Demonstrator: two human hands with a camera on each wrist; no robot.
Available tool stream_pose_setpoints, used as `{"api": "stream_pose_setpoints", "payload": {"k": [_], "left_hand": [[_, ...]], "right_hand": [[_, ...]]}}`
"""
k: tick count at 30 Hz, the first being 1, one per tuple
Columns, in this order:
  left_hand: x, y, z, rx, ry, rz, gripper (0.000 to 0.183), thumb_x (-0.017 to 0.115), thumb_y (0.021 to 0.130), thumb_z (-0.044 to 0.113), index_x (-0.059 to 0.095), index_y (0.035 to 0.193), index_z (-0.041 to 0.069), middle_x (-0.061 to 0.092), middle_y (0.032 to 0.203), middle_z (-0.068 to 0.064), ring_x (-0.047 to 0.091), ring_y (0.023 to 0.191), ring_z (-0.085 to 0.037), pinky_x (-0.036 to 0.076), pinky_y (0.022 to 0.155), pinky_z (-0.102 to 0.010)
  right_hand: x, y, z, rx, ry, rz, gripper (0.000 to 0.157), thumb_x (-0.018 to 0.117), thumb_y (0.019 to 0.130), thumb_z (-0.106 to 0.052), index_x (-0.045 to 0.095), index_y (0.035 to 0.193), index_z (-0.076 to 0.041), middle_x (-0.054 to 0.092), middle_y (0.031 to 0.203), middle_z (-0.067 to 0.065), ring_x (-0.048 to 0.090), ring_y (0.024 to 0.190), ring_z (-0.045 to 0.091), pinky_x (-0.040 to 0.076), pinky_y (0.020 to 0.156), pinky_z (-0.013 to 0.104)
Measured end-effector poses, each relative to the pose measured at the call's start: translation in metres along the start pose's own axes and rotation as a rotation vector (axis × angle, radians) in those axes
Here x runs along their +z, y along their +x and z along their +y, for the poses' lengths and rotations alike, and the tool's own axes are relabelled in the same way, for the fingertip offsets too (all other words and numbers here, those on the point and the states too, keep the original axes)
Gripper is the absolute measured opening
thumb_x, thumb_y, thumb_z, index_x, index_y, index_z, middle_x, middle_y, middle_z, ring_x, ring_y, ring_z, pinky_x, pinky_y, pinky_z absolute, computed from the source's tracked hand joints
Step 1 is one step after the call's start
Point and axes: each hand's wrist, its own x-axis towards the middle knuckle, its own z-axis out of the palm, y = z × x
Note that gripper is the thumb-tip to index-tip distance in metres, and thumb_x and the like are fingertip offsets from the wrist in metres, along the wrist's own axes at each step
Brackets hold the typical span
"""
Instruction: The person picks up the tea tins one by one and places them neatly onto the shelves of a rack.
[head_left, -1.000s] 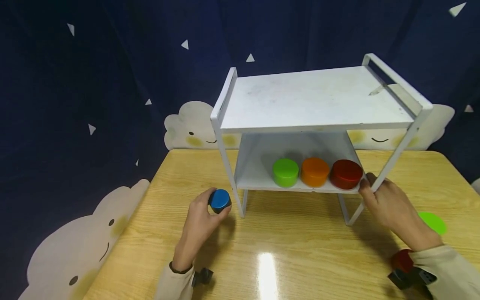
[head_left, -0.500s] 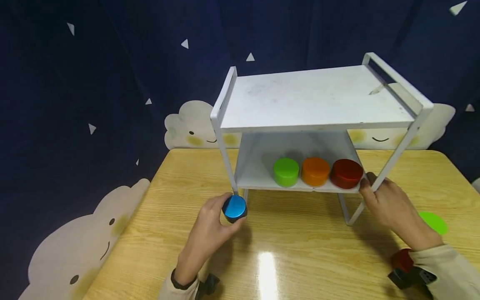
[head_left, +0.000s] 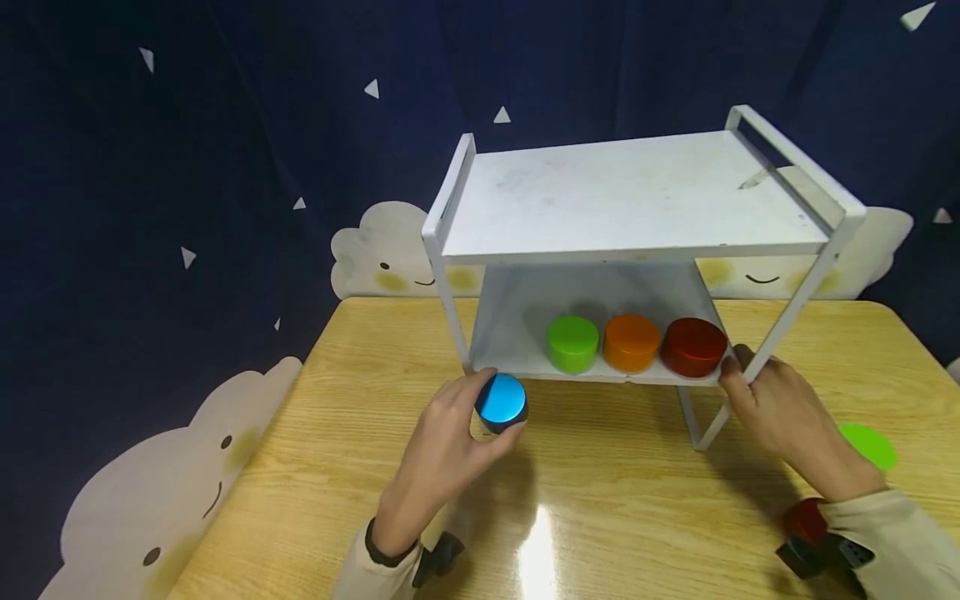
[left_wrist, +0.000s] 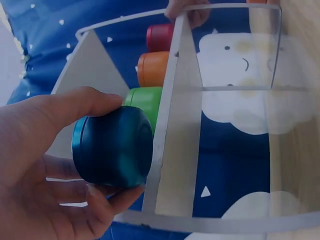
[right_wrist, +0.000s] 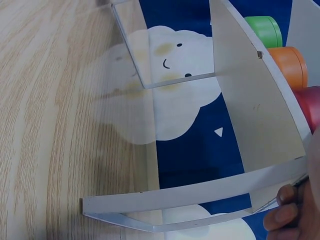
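My left hand grips a blue round tin between thumb and fingers, just in front of the lower left corner of a white two-tier rack. In the left wrist view the tin is held beside the lower shelf's edge, level with the green tin; whether it touches cannot be told. A green tin, an orange tin and a red tin stand in a row on the lower shelf. My right hand holds the rack at the right end of that shelf, by the front post.
A flat green disc lies on the wooden table at the right. Something red and round is partly hidden by the right sleeve. Behind the table hangs a dark blue curtain with clouds and triangles.
My left hand has carried the blue tin rightward, from left of the rack's front post to the front of the lower shelf. My right hand and the rack stay in place.
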Motion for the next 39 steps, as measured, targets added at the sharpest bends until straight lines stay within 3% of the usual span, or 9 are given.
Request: {"api": "stream_pose_setpoints", "payload": {"k": [6,11,22,32,39], "left_hand": [[0.007,0.017,0.005,0.067,0.035,0.037,0.053,0.082,0.076,0.024,0.06,0.116,-0.003,0.066,0.106,-0.015,0.064,0.097,-0.026,0.053,0.082,-0.036],[0.012,0.031,0.009,0.092,0.128,0.069,0.049,0.079,0.078,0.025,0.06,0.115,-0.002,0.065,0.105,-0.015,0.065,0.093,-0.027,0.055,0.076,-0.037],[0.02,0.053,0.02,-0.012,0.321,0.057,0.054,0.075,0.084,0.029,0.057,0.122,-0.006,0.059,0.111,-0.019,0.067,0.085,-0.032,0.056,0.06,-0.04],[0.027,0.057,0.019,-0.062,0.378,0.085,0.056,0.077,0.082,0.03,0.057,0.122,-0.005,0.059,0.114,-0.02,0.068,0.083,-0.034,0.055,0.057,-0.043],[0.028,0.058,0.017,-0.043,0.39,0.084,0.058,0.078,0.082,0.031,0.057,0.123,-0.005,0.06,0.115,-0.018,0.068,0.084,-0.032,0.055,0.058,-0.041]], "right_hand": [[0.0,0.0,0.0,0.004,-0.002,-0.007,0.034,0.027,0.102,-0.021,0.045,0.078,-0.007,0.039,0.063,0.002,0.041,0.056,0.019,0.033,0.047,0.03],[-0.001,0.001,-0.001,0.01,-0.004,-0.003,0.033,0.027,0.102,-0.022,0.045,0.078,-0.007,0.039,0.063,0.002,0.041,0.056,0.019,0.032,0.047,0.03],[-0.002,0.001,0.0,0.01,-0.014,-0.012,0.034,0.027,0.103,-0.022,0.046,0.079,-0.006,0.039,0.063,0.003,0.042,0.057,0.021,0.033,0.048,0.031],[0.001,-0.001,0.001,0.009,-0.011,-0.001,0.034,0.027,0.102,-0.022,0.046,0.078,-0.006,0.038,0.063,0.002,0.04,0.056,0.019,0.031,0.047,0.03],[0.0,-0.001,0.001,0.025,0.001,-0.014,0.034,0.026,0.102,-0.022,0.046,0.079,-0.006,0.039,0.063,0.002,0.04,0.056,0.019,0.031,0.047,0.03]]}}
